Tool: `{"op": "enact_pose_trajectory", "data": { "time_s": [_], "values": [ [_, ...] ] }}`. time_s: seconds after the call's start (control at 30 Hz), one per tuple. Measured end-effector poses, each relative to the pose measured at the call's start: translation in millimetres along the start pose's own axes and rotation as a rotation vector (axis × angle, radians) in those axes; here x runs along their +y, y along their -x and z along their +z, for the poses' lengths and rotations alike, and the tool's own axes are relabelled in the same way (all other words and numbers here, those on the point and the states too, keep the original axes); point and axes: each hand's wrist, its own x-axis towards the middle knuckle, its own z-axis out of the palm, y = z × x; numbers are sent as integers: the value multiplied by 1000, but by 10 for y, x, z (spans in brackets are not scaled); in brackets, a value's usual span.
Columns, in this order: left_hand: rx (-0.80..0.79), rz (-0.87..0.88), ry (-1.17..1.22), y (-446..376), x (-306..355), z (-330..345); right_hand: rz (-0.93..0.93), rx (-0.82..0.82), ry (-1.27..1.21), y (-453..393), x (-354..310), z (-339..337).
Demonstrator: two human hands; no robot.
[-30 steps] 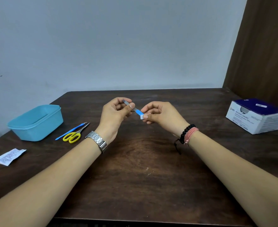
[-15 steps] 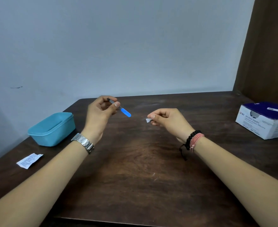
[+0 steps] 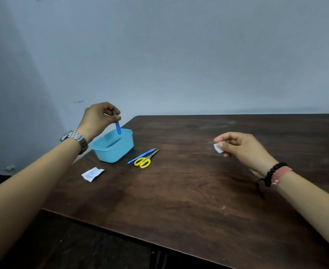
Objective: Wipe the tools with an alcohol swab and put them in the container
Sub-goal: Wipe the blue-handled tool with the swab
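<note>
Left hand (image 3: 99, 118) pinches blue-handled tool (image 3: 117, 126) by top, tip hanging over open blue container (image 3: 113, 146), looks set for drop-in. Right hand (image 3: 237, 146) off to side, fingers clamped on alcohol swab (image 3: 218, 148), probably saved for next tool. Yellow scissors (image 3: 145, 159) and blue pick (image 3: 141, 155) wait beside container; torn wrapper (image 3: 92, 173) nearby. Nothing blocking drop.

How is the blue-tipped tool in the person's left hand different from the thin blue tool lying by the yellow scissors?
The blue-tipped tool hangs nearly upright, pinched by the left hand above the light blue plastic container; the thin blue tool lies flat on the dark wooden table. The held tool looks shorter and broader, the lying one slim and pointed. Both are blue.
</note>
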Motion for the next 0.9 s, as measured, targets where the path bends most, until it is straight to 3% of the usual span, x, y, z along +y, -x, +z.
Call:
{"op": "enact_pose_trajectory", "data": {
  "time_s": [0.1,0.23,0.5,0.73,0.9],
  "values": [
    [-29,-8,-236,-30,-144,9,5,-12,23,19,-6,9],
    [-199,-56,-414,-66,-277,84,12,-48,55,16,44,1],
    [-421,-49,-582,-98,-238,231,31,-95,80,23,54,26],
    [-456,-59,-600,-113,-221,242,40,-112,95,38,34,38],
    [-272,53,-512,-74,-75,239,39,-122,99,29,51,38]
  ]
}}
